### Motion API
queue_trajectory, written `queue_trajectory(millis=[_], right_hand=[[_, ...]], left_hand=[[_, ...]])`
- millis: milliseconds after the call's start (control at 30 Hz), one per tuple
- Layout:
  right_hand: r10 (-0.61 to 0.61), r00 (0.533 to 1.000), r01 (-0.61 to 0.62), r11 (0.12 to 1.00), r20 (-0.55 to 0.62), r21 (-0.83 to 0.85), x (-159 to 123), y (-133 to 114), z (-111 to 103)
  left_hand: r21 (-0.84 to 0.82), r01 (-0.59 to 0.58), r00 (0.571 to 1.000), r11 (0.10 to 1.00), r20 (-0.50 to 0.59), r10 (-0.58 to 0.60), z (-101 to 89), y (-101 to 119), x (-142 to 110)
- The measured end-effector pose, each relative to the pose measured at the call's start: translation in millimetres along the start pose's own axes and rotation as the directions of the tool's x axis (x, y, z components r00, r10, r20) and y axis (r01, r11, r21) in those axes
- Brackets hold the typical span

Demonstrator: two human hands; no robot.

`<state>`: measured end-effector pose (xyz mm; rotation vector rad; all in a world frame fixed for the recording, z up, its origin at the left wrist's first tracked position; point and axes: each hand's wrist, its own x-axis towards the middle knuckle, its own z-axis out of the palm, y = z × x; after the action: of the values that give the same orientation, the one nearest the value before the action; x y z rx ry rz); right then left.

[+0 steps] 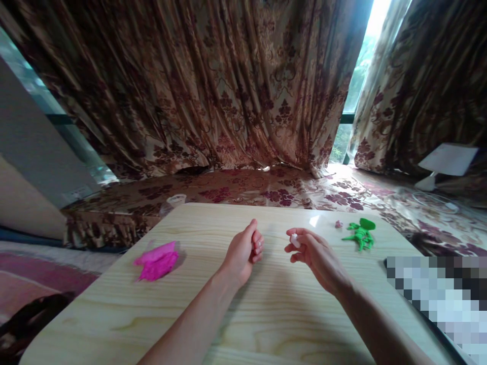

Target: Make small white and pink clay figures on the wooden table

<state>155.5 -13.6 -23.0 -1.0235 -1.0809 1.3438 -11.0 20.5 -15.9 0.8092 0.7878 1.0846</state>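
On the left, a crumpled bright pink packet (157, 261) is seen lying on the table (114, 319). The left hand (242, 252) is held loosely curled, thumb up; whether anything is enclosed cannot be told. By the half-open right hand (314, 252), a small white lump (294, 240) is pinched at the fingertips, not yet set down. Farther right, a pinkish lump (338, 223) is placed near a green figure (361, 234). Handling is judged under way; how much is left cannot be determined.

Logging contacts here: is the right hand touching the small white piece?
Touching: the head view shows the small white piece pinched in the right hand.
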Motion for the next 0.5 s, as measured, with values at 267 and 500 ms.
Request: queue_trajectory(millis=[267,500], right_hand=[[0.116,0.993,-0.106,0.959,-0.021,0.262,1.2,0.0,-3.4],[0.095,0.995,-0.085,0.951,-0.02,0.299,1.6,5.3,2.4]], left_hand=[[0.19,-0.077,0.992,0.979,-0.082,0.094,3.6,-6.8,-1.9],[0.249,-0.111,0.983,0.962,-0.112,0.142,7.7,-6.2,-5.8]])
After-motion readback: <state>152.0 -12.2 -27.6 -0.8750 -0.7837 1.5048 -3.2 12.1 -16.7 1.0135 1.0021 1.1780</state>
